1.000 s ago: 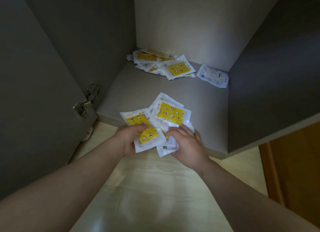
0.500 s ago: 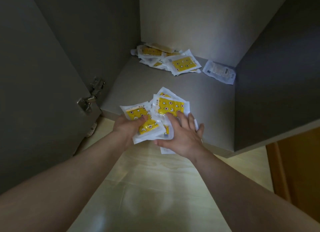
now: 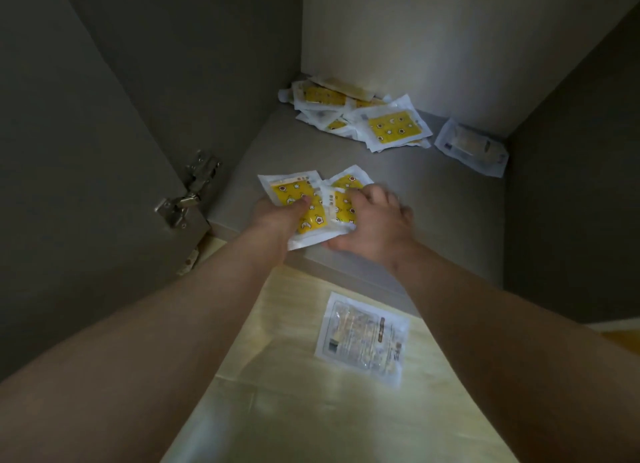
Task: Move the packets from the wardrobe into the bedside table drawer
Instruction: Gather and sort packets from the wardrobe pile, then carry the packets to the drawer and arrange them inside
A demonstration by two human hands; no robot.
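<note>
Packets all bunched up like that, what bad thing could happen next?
1. The left grip and right grip hold a loose, fanned bunch of packets; some might slip out, and a stray packet lies on the floor below.
2. The stray packet could get stepped on or forgotten.
3. The pile and the lone packet at the back of the wardrobe might be left behind.

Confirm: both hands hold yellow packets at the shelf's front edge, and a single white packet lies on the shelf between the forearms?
No. In the head view the white packet between the forearms lies on the wooden floor, not the shelf. The rest holds.
</note>
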